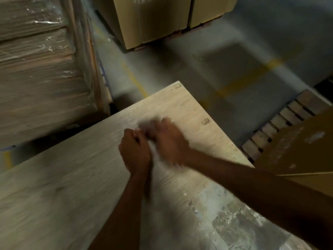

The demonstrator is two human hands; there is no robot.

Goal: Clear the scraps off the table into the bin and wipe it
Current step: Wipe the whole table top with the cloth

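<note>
A grey concrete floor [198, 65] carries worn yellow lines [252, 74]; on the left stands a tall shrink-wrapped stack [39, 69] of flat brown board; at the far side cardboard boxes [153, 20] sit on a low pallet; at the right lies a slatted wooden pallet [281, 127], partly under a brown cardboard sheet [297, 150]; the light is dim, with soft shadows.

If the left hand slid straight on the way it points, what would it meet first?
Probably nothing but bare table: the left hand points at the far edge, with no scrap seen in that line. The blurred right hand lies just beside it; past the edge is floor.
</note>
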